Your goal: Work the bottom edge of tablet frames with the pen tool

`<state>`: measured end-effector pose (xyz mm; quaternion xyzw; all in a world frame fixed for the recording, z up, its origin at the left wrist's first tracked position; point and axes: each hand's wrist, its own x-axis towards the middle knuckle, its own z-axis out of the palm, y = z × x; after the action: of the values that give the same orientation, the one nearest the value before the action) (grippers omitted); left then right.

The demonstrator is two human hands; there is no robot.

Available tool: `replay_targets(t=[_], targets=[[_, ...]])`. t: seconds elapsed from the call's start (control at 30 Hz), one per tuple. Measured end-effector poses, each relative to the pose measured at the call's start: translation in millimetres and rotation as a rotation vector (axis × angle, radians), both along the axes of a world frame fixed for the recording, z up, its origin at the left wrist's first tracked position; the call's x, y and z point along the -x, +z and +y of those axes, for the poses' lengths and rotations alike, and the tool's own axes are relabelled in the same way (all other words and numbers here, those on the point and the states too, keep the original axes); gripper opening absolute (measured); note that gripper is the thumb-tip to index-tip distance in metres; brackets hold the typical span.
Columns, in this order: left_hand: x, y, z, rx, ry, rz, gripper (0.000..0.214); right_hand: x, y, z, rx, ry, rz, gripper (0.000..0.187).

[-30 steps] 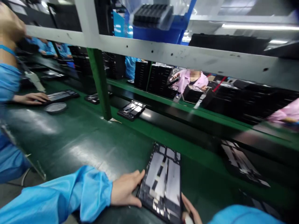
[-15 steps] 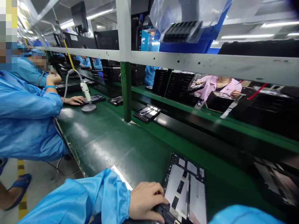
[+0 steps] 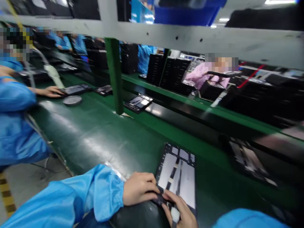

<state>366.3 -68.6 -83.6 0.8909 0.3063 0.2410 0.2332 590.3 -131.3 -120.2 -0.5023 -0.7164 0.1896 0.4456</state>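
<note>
A black-framed tablet panel (image 3: 177,177) lies flat on the green belt, its back showing silver sheets and dark strips. My left hand (image 3: 140,189) curls over a dark part (image 3: 161,199) at the panel's lower left corner. My right hand (image 3: 179,210) comes in from below, and its fingers meet the same lower edge. A small white object (image 3: 175,214) sits in my right fingers, partly hidden by them. The two hands almost touch.
A green conveyor belt (image 3: 95,133) runs along a grey rail (image 3: 190,36) on a green post (image 3: 115,76). Another black panel (image 3: 137,103) lies on a lower rail. Several black stacks (image 3: 174,72) stand beyond. A co-worker's hand (image 3: 48,91) rests on a panel at left, near a round metal dish (image 3: 72,100).
My left hand has moved from the panel's left side to its lower edge. My right hand has come up beside it with the white object. The view has swung and the panel sits higher.
</note>
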Motion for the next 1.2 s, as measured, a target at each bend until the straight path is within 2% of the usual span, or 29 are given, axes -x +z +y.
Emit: replay_targets(t=[0.07,0.2,0.33,0.47,0.57,0.63,0.83,0.93,1.2], targets=[[3,3.2,3,0.036,-0.024,-0.030,0.031,1,14.2,-1,0.043,0.068,-0.027,0.034],[7,6.5,10,0.072,-0.064,-0.021,0.029,5,32.4,0,0.102,0.017,-0.009,0.033],[4,9.5,9,0.002,-0.069,0.042,0.020,9,37.4,-1,0.135,0.016,0.018,0.034],[-3,12.0,5,-0.139,-0.061,0.082,0.035,10,39.4,0,0.145,0.021,0.035,0.035],[-6,12.4,2,-0.150,-0.072,0.022,0.035,11,40.5,1,0.156,0.009,0.033,0.033],[-8,11.9,1,-0.059,-0.076,-0.047,0.029,12,41.3,1,0.155,0.006,0.041,0.030],[-13,9.4,3,0.399,0.020,-0.150,0.022,11,48.9,2,0.196,0.041,0.074,0.028],[-12,8.9,5,0.511,0.012,-0.153,0.020,12,52.4,3,0.221,0.029,0.091,0.026],[-5,11.2,7,0.235,-0.076,-0.142,0.023,12,51.7,3,0.213,0.029,0.075,0.022]])
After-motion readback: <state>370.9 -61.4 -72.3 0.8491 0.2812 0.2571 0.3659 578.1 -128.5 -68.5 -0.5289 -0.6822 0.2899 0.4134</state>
